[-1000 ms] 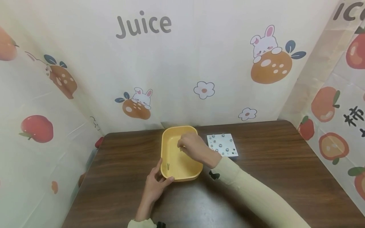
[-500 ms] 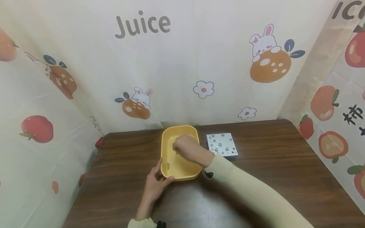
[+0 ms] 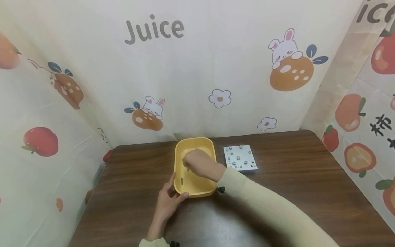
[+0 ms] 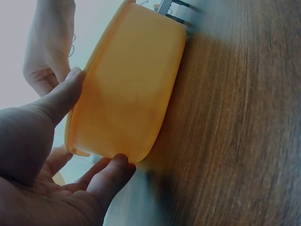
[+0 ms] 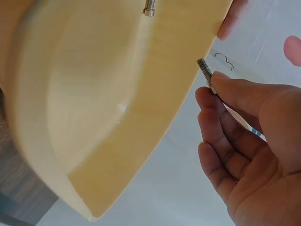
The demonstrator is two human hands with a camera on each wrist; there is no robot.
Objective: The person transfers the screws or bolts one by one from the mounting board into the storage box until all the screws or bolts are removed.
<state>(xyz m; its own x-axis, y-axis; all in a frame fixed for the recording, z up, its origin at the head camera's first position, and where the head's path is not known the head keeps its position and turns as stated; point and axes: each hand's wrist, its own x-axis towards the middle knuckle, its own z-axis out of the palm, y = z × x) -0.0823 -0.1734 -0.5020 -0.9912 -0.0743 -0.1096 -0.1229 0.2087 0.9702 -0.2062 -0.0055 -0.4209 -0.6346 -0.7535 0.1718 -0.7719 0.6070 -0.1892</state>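
A yellow plastic tray (image 3: 197, 187) stands on the wooden table. My left hand (image 3: 166, 202) grips its near left corner, thumb on the rim at the front and fingers against the left side. Over the tray is my right hand (image 3: 199, 164), which pinches a small metal socket-head bolt (image 5: 205, 70) by its head between thumb and index finger, threaded end pointing outward. A second bolt (image 3: 182, 181) lies on the tray floor near the left wall, and the right wrist view shows its head and threads (image 5: 149, 8).
Right of the tray lies a white square plate (image 3: 240, 157) with several metal nuts or bolt heads and holes in it. A printed curtain (image 3: 185, 68) hangs directly behind the table's back edge. The brown tabletop (image 3: 293, 178) extends to the right.
My right hand has moved left across the tray with the bolt, nearer to the left wall. The left hand keeps its hold on the corner, and the lying bolt stays put.
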